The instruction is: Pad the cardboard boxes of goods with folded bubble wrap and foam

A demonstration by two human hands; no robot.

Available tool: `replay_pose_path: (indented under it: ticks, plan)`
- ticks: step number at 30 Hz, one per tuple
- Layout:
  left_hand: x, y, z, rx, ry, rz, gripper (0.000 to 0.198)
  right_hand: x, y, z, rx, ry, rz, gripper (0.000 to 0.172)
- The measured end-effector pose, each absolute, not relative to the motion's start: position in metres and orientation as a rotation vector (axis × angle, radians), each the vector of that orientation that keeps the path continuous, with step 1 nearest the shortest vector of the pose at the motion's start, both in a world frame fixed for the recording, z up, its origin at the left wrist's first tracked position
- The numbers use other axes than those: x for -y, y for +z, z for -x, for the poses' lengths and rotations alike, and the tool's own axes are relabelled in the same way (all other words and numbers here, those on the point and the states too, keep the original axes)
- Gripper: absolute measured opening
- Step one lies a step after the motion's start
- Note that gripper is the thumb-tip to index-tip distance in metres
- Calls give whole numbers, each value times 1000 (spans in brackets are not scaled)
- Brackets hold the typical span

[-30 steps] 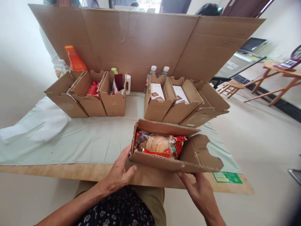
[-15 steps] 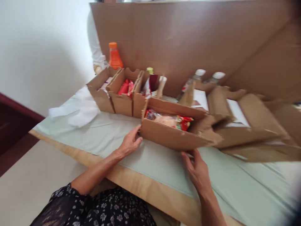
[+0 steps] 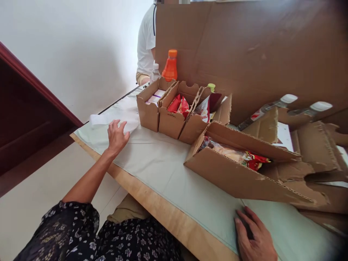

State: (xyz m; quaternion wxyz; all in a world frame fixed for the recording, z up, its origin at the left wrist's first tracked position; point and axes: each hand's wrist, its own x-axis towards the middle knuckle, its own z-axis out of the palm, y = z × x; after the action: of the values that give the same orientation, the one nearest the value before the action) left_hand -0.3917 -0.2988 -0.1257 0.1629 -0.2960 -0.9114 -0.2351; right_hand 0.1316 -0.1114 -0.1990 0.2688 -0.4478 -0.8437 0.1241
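My left hand [image 3: 116, 136] is raised over the left part of the cloth-covered table, fingers apart and curled, beside a crumpled white plastic bag [image 3: 123, 114]. My right hand [image 3: 254, 232] rests near the table's front edge, fingers spread, below a long cardboard box [image 3: 244, 177] and apart from it. Inside that box lies a clear and red snack packet [image 3: 233, 152]. Left of it stand narrow cardboard boxes: one [image 3: 148, 114] with white cartons [image 3: 156, 97], one [image 3: 170, 125] with red packets [image 3: 178, 105], and one with a dark red and white packet [image 3: 205, 108].
A tall cardboard panel [image 3: 231, 47] rises behind the boxes. An orange bottle [image 3: 170, 67], a clear bottle [image 3: 155, 73] and white-capped bottles [image 3: 268, 108] stand at the back. More cardboard boxes [image 3: 312, 145] crowd the right. A person in a white shirt [image 3: 145, 40] is behind the panel.
My left hand has left the long box's side and moved left toward the plastic bag. My right hand has come away from the box. The view has swung left.
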Motion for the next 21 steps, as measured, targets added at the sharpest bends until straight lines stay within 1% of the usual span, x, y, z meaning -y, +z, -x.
replay_pose_path:
  ticks: [3,7,9,13,15,16,19,21]
  plan:
    - [283,-116,400,2652,-470,925,50,110,-204,-132,2253,284,1180,56]
    - [269,-107,405,2674,-289,1024,39,109,-209,-132,2223,270,1165,60]
    - [265,-103,409,2680,-257,1024,34,109,-209,-131,2213,266,1161,61]
    - [265,-85,412,2657,-320,1009,24,110,-208,-130,2198,266,1148,58]
    - [272,-65,405,2576,-452,974,20,109,-208,-131,2194,284,1133,56]
    - [278,-52,399,2521,-582,960,17,109,-208,-131,2188,293,1126,55]
    - [302,-10,368,2388,-1131,967,5,113,-204,-127,2132,296,1127,52]
    - [315,14,342,2407,-1444,999,12,123,-195,-119,2064,308,1142,47]
